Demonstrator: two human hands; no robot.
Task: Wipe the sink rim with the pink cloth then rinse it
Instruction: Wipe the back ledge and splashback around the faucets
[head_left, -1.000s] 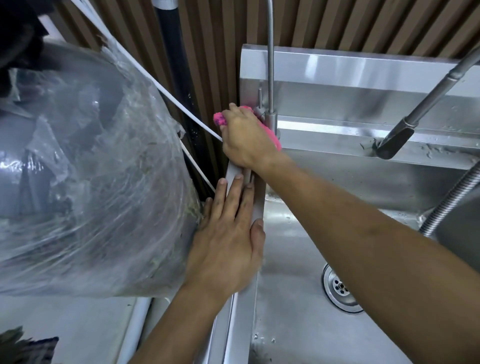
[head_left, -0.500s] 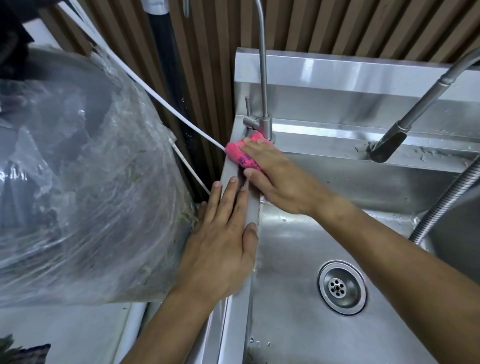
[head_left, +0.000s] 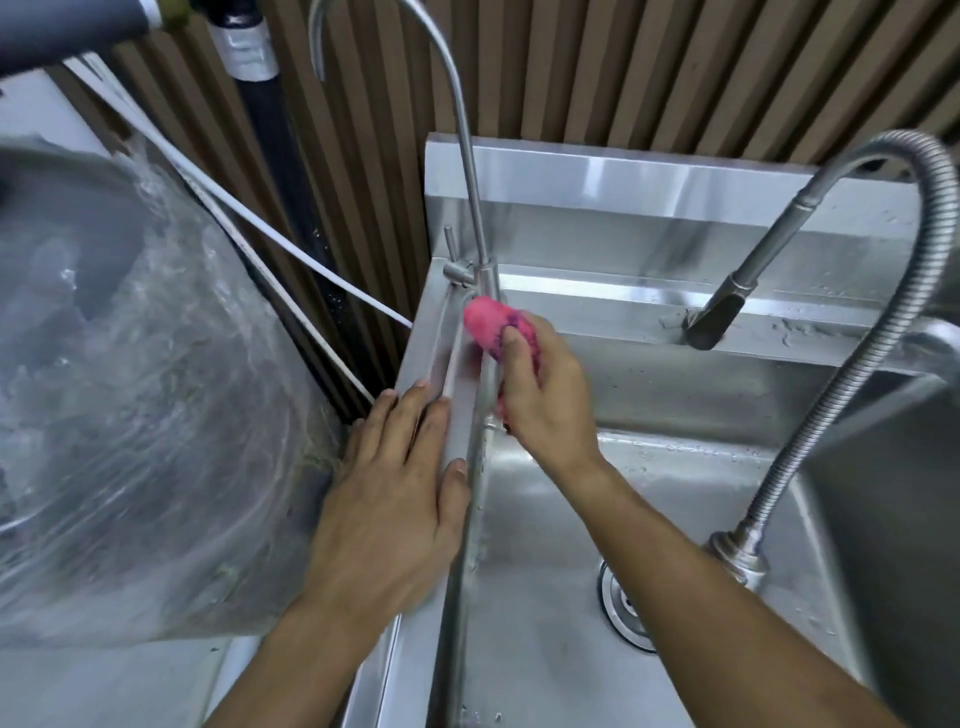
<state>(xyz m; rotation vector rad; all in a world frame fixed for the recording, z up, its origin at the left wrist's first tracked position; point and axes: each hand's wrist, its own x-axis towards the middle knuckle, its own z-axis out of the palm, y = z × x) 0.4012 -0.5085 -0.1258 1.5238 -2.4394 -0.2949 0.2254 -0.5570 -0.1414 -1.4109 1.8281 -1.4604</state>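
Note:
My right hand (head_left: 545, 395) grips the pink cloth (head_left: 485, 326), bunched up, against the inner edge of the steel sink's left rim (head_left: 439, 332), just below the base of the thin gooseneck tap (head_left: 470, 197). Part of the cloth is hidden under my fingers. My left hand (head_left: 395, 499) lies flat, fingers spread, on the same rim nearer to me, holding nothing.
A large bin lined with clear plastic (head_left: 130, 405) crowds the sink's left side. A pull-down sprayer head (head_left: 719, 314) on a coiled steel hose (head_left: 831, 395) hangs over the basin, whose drain (head_left: 621, 603) is partly hidden by my right forearm. White cables (head_left: 291, 249) cross the slatted wall.
My right hand has drawn the cloth from the far rim corner beside the tap base back toward me, onto the rim's inner edge. The left hand stays planted on the rim.

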